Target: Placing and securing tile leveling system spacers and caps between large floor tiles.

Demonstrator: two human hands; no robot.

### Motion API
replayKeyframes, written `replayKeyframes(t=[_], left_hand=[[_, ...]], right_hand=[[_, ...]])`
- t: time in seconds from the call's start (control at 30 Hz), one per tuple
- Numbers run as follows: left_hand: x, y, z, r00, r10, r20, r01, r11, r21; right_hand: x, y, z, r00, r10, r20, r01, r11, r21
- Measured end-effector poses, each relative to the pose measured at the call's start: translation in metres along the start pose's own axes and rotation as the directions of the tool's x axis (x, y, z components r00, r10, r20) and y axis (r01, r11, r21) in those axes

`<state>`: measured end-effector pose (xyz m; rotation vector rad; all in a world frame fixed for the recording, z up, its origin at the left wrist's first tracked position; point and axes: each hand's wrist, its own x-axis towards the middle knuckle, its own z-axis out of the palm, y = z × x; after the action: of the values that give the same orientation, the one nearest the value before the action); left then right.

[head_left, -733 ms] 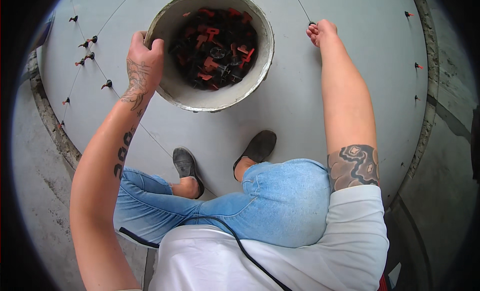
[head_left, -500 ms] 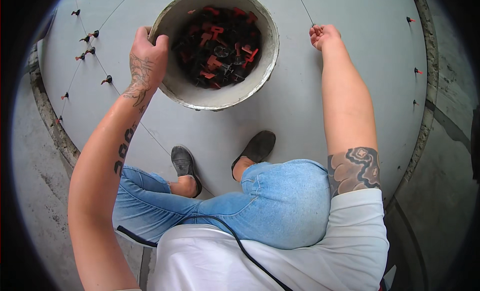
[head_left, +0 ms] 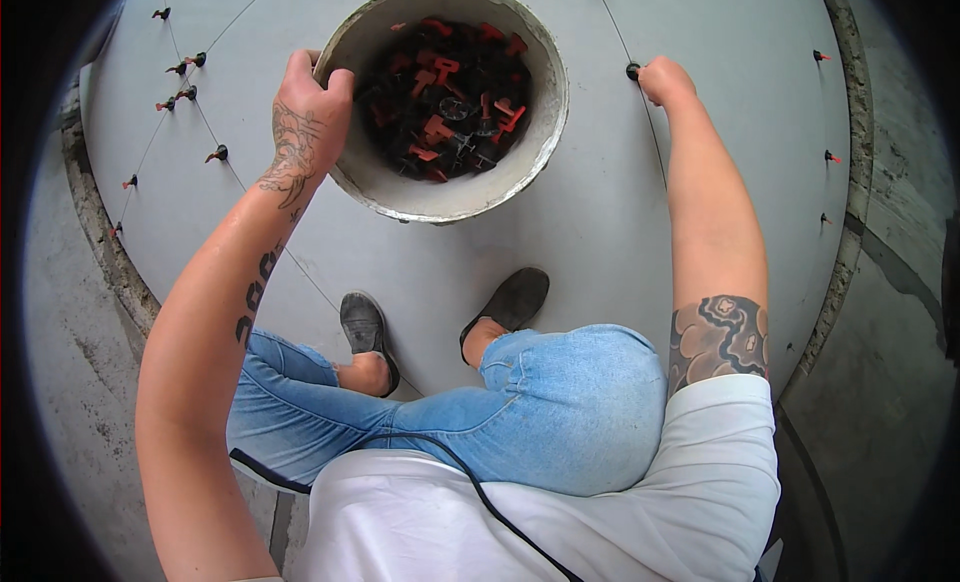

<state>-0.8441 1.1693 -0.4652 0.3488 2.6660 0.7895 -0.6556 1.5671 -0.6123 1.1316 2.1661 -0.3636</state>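
My left hand (head_left: pixel 312 107) is wrapped round the left rim of a round, grey, cement-crusted bucket (head_left: pixel 480 195). Inside it lies a heap of red and black tile levelers (head_left: pixel 437 132), some with clear round caps. Over a tile joint to the right, the closed fingers of my right hand (head_left: pixel 667 82) are on a tile leveler (head_left: pixel 633 72); only its black round base shows, and my fingers hide the rest.
More tile levelers (head_left: pixel 217 154) stand along the joints at the left, and others (head_left: pixel 831 158) line the right edge. I stand on large grey tiles (head_left: pixel 590 242) in dark shoes (head_left: pixel 515 297). Rough concrete (head_left: pixel 895 292) borders the tiling.
My right hand has turned palm down, and a leveler's black base now shows at its fingers on the joint. My left hand and the bucket appear slightly farther right in view.
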Motion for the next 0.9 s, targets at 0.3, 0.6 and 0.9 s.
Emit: replayKeyframes(t=[0.3, 0.6, 0.9], left_hand=[[0.001, -0.003, 0.002, 1.000, 0.017, -0.004, -0.017, 0.999, -0.033], [0.001, -0.003, 0.002, 1.000, 0.005, -0.002, -0.005, 1.000, -0.009], [0.002, -0.002, 0.005, 0.999, 0.035, -0.020, -0.036, 0.999, -0.013]], right_hand=[[0.006, 0.004, 0.000, 0.995, 0.064, 0.077, -0.076, 0.983, 0.168], [-0.011, -0.005, 0.013, 0.933, 0.245, 0.265, -0.350, 0.435, 0.830], [-0.022, 0.020, 0.012, 0.891, -0.290, -0.350, 0.213, 0.946, -0.243]])
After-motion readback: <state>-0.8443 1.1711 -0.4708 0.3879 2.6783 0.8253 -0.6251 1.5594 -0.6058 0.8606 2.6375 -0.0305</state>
